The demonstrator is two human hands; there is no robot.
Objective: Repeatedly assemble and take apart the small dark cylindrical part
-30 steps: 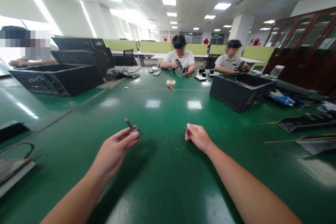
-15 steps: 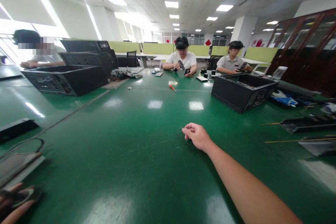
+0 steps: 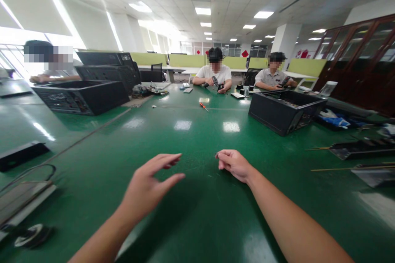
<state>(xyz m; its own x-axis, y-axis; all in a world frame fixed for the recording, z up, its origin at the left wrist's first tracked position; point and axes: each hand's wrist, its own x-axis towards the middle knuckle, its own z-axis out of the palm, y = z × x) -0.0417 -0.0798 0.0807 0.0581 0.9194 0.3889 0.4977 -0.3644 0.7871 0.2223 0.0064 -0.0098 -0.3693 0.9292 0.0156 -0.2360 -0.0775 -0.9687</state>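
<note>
My left hand (image 3: 149,183) hovers over the green table (image 3: 197,213), its thumb and fingers spread and nothing between them. To its right, my right hand (image 3: 236,165) pinches a tiny metal piece (image 3: 216,155) between thumb and fingertips; the piece is too small to name surely. At the lower left lies a dark object with a round, pale-ringed end (image 3: 29,236), blurred, next to a flat grey metal case (image 3: 21,201) with a black cable.
Black computer cases stand at the left (image 3: 83,94) and right (image 3: 285,111). An orange screwdriver (image 3: 203,106) lies mid-table. Metal trays with thin rods (image 3: 358,148) sit at the right. Two people (image 3: 216,74) work opposite, another (image 3: 55,65) at far left.
My left hand has let go of the dark round-ended object at lower left and come up to the middle, fingers spread. My right hand stays nearly in place, still pinching the tiny piece.
</note>
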